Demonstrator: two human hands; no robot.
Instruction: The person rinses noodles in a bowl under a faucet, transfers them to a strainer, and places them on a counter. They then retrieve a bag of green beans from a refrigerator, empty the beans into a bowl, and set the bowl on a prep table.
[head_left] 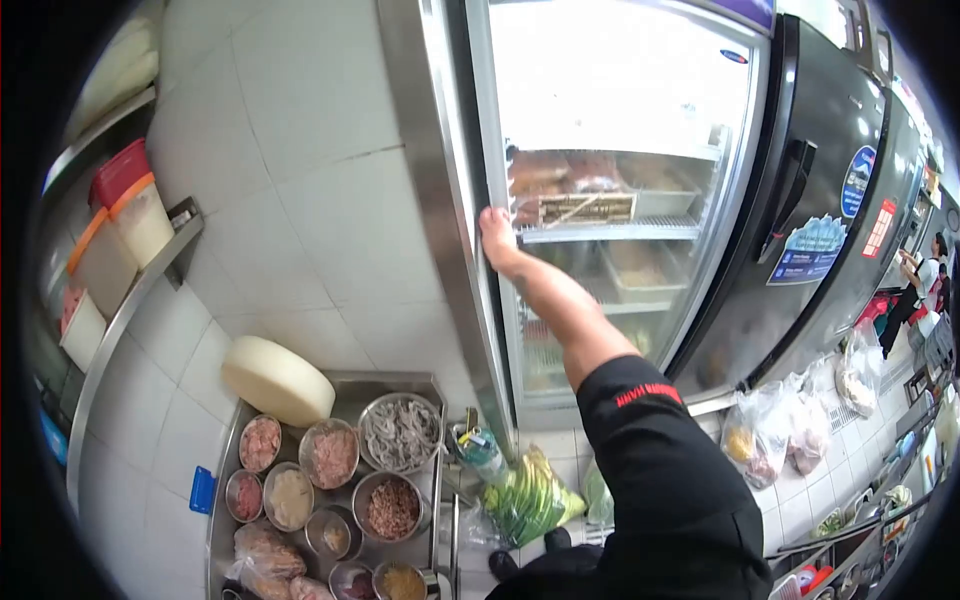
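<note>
My left hand (pixel 495 236) is at the left edge of the glass-door fridge (pixel 485 110), its fingers wrapped round the door's frame. The arm reaches up from a black sleeve. Through the glass, packed food (pixel 570 172) and a pale tray (pixel 645 268) show on wire shelves. The door looks closed. My right hand is not in view.
Metal bowls of meat, such as one of dark chopped pieces (pixel 388 507), stand on a steel table (pixel 432 395) at lower left, beside a round pale block (pixel 277 381). Bagged greens (pixel 530 497) lie on the floor. Far right, another person (pixel 910 290) stands.
</note>
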